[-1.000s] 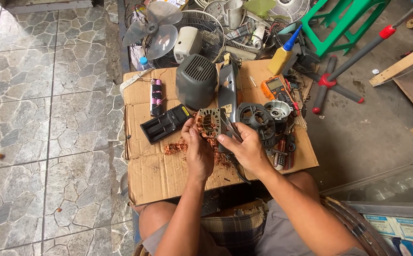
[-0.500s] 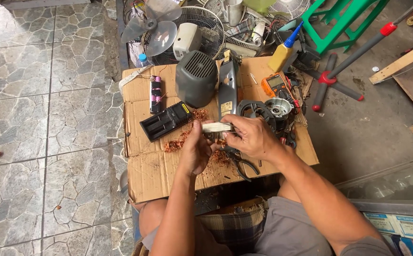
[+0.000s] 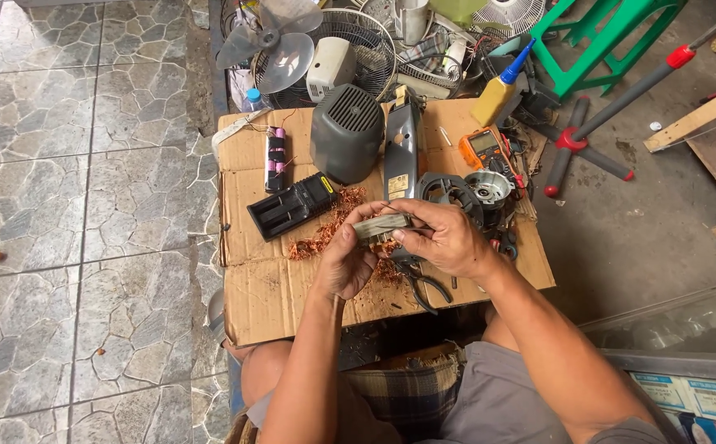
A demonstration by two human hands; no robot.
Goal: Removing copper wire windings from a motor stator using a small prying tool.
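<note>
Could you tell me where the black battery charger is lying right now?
The black battery charger lies on the left half of the cardboard sheet, left of the copper wire scraps and just below the pink battery pack.

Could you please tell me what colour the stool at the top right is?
The stool is green, seen in the head view.

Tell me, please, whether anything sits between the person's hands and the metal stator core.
Nothing visible does: the left hand and right hand both grip the metal stator core directly, above the copper wire scraps.
</note>
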